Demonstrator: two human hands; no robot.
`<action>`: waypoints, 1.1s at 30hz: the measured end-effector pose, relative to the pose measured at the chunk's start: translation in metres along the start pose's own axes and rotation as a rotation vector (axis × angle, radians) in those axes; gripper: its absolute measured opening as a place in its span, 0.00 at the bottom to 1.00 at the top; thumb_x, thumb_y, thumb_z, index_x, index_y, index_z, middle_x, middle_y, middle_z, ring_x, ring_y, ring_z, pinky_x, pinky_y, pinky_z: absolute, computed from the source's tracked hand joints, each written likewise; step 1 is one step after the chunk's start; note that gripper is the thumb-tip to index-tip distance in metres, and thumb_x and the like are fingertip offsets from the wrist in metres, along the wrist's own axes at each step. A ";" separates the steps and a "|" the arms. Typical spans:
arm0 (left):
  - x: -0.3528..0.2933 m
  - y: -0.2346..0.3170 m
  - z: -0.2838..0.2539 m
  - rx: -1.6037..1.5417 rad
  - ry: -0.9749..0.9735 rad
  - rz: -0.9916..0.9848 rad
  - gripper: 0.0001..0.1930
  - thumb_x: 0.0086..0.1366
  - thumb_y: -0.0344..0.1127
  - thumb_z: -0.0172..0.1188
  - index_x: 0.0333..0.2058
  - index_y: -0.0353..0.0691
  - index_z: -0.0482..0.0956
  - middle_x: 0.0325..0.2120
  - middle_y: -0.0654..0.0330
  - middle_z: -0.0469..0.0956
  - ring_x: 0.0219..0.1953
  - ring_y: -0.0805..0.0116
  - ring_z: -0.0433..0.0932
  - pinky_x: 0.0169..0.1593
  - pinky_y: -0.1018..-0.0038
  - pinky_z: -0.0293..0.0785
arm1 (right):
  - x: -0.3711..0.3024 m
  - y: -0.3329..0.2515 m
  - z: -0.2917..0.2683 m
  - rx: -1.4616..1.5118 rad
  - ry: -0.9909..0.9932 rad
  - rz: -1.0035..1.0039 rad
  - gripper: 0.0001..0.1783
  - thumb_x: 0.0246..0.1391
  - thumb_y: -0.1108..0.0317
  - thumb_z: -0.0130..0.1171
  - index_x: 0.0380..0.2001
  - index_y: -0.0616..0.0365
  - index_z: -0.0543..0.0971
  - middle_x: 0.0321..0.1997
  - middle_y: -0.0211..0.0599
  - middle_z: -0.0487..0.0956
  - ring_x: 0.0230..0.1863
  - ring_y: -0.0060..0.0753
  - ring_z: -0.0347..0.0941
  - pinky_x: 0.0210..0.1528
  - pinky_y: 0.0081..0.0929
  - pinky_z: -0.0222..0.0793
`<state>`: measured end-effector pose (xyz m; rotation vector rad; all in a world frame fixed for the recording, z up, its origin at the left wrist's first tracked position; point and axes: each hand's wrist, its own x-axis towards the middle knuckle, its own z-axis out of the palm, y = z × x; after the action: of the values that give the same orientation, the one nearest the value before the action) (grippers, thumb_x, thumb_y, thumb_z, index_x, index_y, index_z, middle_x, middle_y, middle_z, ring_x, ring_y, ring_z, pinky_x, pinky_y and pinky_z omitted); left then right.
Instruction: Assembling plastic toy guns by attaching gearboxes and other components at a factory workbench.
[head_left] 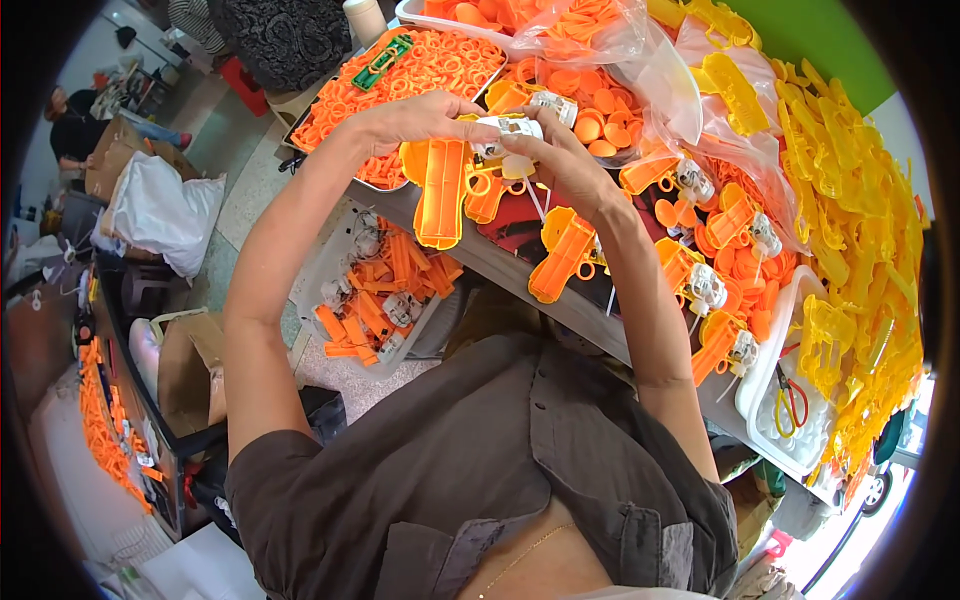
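Bright, even daylight, sharp centre (edges bend, black fisheye corners).

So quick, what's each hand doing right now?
Left hand: closed on the orange toy-gun shell, gripping its top.
Right hand: fingers pinched on the small white mechanism at the shell's top.

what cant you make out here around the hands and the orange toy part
- Head view: how the white mechanism seats in the orange toy gun shell; the fingers of the left hand and right hand cover the joint.
- Head view: contents of the clear plastic bag; glare and the top edge hide them.
- Head view: tray of orange rings; single rings too small to tell apart.
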<state>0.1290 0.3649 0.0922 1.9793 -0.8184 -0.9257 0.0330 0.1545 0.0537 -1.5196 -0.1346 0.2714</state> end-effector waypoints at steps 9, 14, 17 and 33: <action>-0.005 -0.004 0.001 -0.213 0.137 0.009 0.38 0.62 0.68 0.53 0.53 0.37 0.75 0.48 0.61 0.75 0.52 0.74 0.72 0.60 0.74 0.63 | -0.008 0.011 -0.011 0.258 0.080 -0.041 0.26 0.60 0.64 0.57 0.58 0.58 0.62 0.48 0.36 0.76 0.47 0.27 0.76 0.46 0.28 0.75; -0.002 0.015 0.004 0.060 0.081 0.140 0.28 0.67 0.51 0.58 0.57 0.36 0.72 0.53 0.59 0.73 0.55 0.72 0.71 0.59 0.73 0.66 | -0.014 0.012 -0.011 0.174 0.120 -0.040 0.26 0.60 0.65 0.58 0.58 0.58 0.63 0.50 0.37 0.75 0.48 0.27 0.76 0.48 0.29 0.76; 0.007 0.020 0.014 0.132 0.076 0.168 0.26 0.66 0.45 0.60 0.56 0.34 0.71 0.48 0.60 0.76 0.50 0.74 0.73 0.55 0.76 0.68 | -0.020 0.012 -0.012 0.224 0.111 -0.067 0.27 0.61 0.65 0.57 0.59 0.60 0.62 0.51 0.38 0.74 0.51 0.29 0.74 0.50 0.30 0.75; 0.032 0.005 0.010 -0.538 -0.120 0.106 0.23 0.66 0.43 0.60 0.54 0.36 0.73 0.42 0.60 0.79 0.40 0.75 0.79 0.45 0.78 0.78 | -0.062 -0.023 -0.040 0.495 -0.047 -0.183 0.34 0.69 0.44 0.37 0.62 0.65 0.64 0.55 0.46 0.73 0.47 0.36 0.76 0.54 0.31 0.73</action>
<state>0.1363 0.3330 0.0823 1.4150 -0.6466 -1.0765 -0.0144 0.0990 0.0795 -1.0031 -0.2250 0.1766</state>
